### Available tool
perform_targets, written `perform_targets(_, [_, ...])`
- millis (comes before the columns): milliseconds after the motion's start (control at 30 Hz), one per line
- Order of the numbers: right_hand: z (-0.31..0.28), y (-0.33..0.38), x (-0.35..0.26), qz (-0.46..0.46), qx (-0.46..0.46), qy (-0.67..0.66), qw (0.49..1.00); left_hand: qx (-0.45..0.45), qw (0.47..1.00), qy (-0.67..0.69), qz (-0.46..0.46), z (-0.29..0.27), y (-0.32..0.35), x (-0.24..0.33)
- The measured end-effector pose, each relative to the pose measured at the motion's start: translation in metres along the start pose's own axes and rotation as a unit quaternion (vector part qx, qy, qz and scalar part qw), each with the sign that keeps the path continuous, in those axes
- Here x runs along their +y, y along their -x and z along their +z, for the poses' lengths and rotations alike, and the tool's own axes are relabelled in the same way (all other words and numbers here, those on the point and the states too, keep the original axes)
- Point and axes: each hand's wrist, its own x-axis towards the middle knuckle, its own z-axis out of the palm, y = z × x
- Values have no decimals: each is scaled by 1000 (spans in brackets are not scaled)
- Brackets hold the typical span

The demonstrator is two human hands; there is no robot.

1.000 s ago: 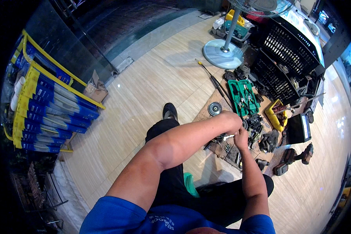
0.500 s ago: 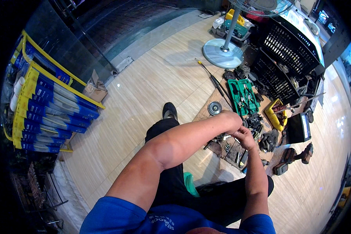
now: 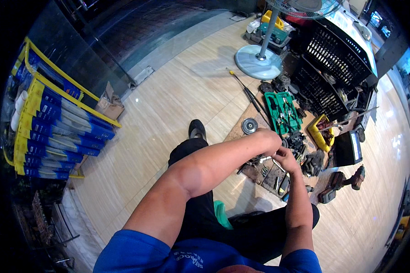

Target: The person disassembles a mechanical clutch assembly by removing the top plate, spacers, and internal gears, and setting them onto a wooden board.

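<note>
My left hand [image 3: 269, 142] is bent downward above the cardboard, back side up, with its fingers curled underneath. Against it rests my right hand [image 3: 285, 159], thumb and fingers pinched together. Whatever lies between the two hands is too small and covered to make out. A bit of shiny metal [image 3: 265, 159] shows just below them. Just beyond my left hand is a round metal disc part [image 3: 249, 126]. Farther off lies an open green tool case [image 3: 283, 113] with tools in it. Dark gloves [image 3: 313, 163] lie right of my right hand.
Cardboard [image 3: 236, 131] spreads under loose tools. To the right are a yellow tray [image 3: 321, 136], a black battery-like box [image 3: 348, 149] and a cordless drill [image 3: 356, 178]. Black crates [image 3: 337, 52] and a fan base [image 3: 258, 63] stand behind. A blue-and-yellow rack [image 3: 64, 132] is left.
My right-hand fingers have shifted slightly beside my left hand. The whole view has moved a little; the objects on the floor stay in place.
</note>
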Motion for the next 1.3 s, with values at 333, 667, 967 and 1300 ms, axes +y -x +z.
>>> perform_targets(333, [3, -3, 0, 8, 73, 103, 992, -5, 1000, 15, -15, -6, 5, 4])
perform_targets(667, [18, -14, 1, 78, 216, -76, 970, 2, 1000, 0, -3, -2, 5, 0])
perform_targets(967, [14, -9, 13, 51, 108, -208, 971, 0, 1000, 21, 0, -2, 3, 1])
perform_targets(1300, [34, -7, 22, -64, 242, 342, 906, -5, 1000, 12, -4, 0, 2, 1])
